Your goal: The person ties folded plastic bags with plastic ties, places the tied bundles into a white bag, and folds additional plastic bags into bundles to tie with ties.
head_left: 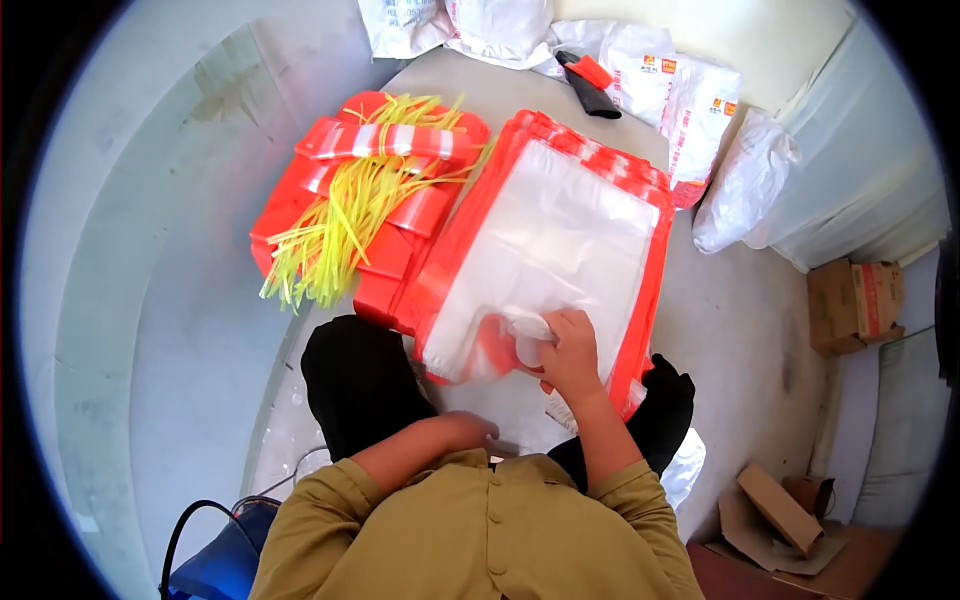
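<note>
Red-edged plastic bags (560, 210) lie stacked flat before my knees (355, 375), presumably for easy reach. My right hand (572, 352), fingers closed, pinches clear plastic (527, 328) at the near edge, where a layer seems easiest to catch. My left hand (470, 430) rests near my shirt (495, 530); I cannot tell its grip. Yellow strips (345, 205) lie atop the red bundle (385, 290) alongside.

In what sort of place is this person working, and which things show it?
Perhaps a small packing workshop or storeroom, though I cannot be sure. A thick stack of red-edged plastic sheets or bags lies in front, yellow strips lie beside it, and white sacks are beyond.
</note>
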A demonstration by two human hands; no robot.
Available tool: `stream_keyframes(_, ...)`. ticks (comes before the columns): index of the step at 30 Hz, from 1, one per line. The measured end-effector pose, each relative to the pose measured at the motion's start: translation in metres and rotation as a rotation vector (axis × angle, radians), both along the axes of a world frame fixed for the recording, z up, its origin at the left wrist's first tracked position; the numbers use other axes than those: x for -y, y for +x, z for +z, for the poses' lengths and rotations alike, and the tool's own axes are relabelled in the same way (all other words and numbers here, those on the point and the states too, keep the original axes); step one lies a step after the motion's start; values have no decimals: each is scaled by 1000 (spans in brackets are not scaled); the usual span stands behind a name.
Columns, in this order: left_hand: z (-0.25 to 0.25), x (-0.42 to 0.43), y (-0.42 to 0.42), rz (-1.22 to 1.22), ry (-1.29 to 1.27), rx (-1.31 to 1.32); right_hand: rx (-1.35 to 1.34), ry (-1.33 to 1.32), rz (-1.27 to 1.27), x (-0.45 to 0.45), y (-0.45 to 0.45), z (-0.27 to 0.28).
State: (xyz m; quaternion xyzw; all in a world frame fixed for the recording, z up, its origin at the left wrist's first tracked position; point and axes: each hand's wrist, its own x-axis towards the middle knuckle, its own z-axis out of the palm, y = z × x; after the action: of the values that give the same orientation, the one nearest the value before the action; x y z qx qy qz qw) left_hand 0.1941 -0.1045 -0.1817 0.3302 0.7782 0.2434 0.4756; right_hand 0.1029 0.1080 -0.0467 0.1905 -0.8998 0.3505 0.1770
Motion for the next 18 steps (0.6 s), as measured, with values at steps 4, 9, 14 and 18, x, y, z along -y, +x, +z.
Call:
stream_keyframes(4,118,8,-26,240,367,181,308,-312,-116,-3,-5,-18)
stream_keyframes(9,157,23,-53,1174,941,288,575,-535,-159,-2,-4,1)
stream_keyframes(14,151,40,-110,1381,894,-283,719,-679,-175,5,-1,23)
stream_keyframes(18,151,33,-134,1340,846,-168,745,-758,-163,2,0,19)
